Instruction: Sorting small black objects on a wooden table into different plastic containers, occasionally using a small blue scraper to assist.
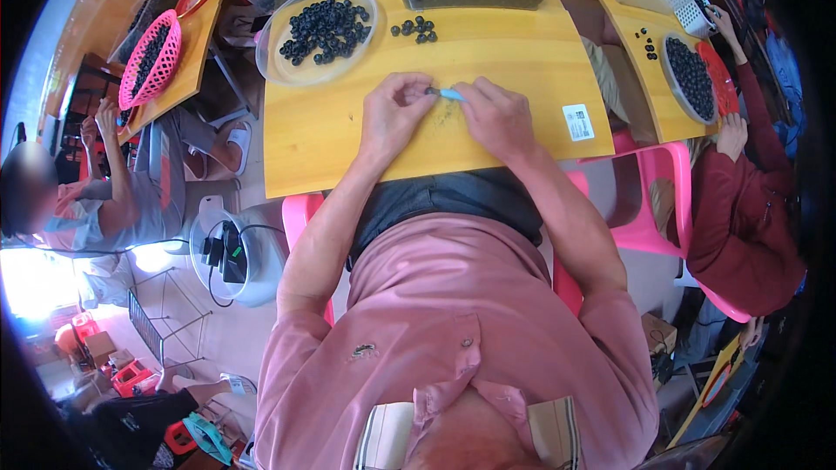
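Your left hand (396, 115) pinches what looks like a small dark piece (431, 90) above the middle of the yellow table (531, 57), while your right hand (500, 120) grips a light blue tool (451, 95) pointing at it. At the far left sits a clear round tub (272, 63) of black pieces (324, 28) (a few loose ones (421, 30) lie to its right).

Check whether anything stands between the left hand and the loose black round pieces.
Nothing visible does: yellow tabletop lies between the left hand and the loose black round pieces. The clear round tub stands left of that path.
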Demonstrator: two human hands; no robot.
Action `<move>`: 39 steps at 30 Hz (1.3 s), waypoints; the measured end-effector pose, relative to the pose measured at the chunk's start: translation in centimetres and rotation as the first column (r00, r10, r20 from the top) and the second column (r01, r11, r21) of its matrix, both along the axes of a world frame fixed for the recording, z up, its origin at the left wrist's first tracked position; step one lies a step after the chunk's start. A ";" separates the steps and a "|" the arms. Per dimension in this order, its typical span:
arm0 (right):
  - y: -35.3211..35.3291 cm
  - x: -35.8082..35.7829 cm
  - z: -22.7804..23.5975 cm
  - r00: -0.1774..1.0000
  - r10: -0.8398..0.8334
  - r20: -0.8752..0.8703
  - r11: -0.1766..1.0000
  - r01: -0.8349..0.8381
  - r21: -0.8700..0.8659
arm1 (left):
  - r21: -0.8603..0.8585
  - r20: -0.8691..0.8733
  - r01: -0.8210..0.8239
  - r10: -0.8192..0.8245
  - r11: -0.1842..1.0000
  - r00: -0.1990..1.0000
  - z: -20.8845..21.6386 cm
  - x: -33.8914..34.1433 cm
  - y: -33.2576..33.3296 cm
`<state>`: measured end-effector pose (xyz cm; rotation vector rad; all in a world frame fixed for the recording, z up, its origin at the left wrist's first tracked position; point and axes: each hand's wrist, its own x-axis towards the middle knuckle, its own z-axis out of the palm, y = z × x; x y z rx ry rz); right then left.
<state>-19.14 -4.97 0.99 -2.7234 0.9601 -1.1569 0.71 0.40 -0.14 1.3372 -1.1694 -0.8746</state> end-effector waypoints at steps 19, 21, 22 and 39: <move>-0.6 -0.1 -0.6 0.991 -0.101 -0.084 0.994 0.105 0.036 | -0.027 -0.179 0.060 -0.063 0.998 0.982 0.5 0.1 0.3; -0.3 -0.2 -0.2 0.996 -0.073 -0.054 0.996 0.075 0.043 | -0.031 -0.203 0.044 -0.049 0.999 0.978 0.7 0.0 0.3; -0.1 -0.1 -0.1 0.996 -0.070 -0.052 0.997 0.072 0.042 | -0.032 -0.227 0.030 -0.036 0.999 0.973 0.9 0.0 0.4; -0.7 -0.9 0.2 0.995 -0.086 0.049 0.991 0.080 0.106 | -0.407 0.683 0.098 0.231 0.908 0.692 7.1 6.5 -6.1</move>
